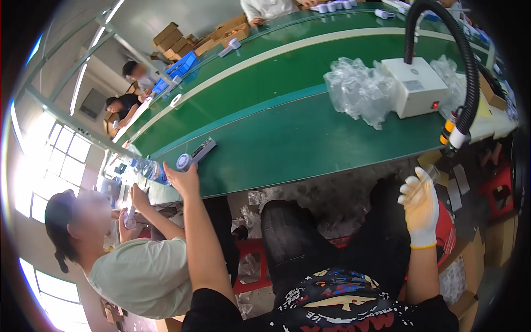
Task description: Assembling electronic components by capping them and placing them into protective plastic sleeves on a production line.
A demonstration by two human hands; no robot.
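Note:
My bare left hand point(184, 180) reaches to the near edge of the green bench, its thumb and fingers apart around the round white head of a handheld device point(206, 149). The thumb side seems to touch the device, whose grey and dark handle points away to the right along the bench top. My right hand point(418, 207), in a white and yellow work glove, is raised over my right leg, off the bench. Its fingers are curled, and something clear shows faintly by the fingertips; I cannot make out what it is.
A clear bottle point(149, 170) lies left of my left hand, beside a seated co-worker point(141, 271). Far right stand a white box machine point(415, 88) with a black hose point(473, 61) and clear plastic bags point(362, 88). A green conveyor point(287, 66) runs behind; cartons point(470, 276) flank my right.

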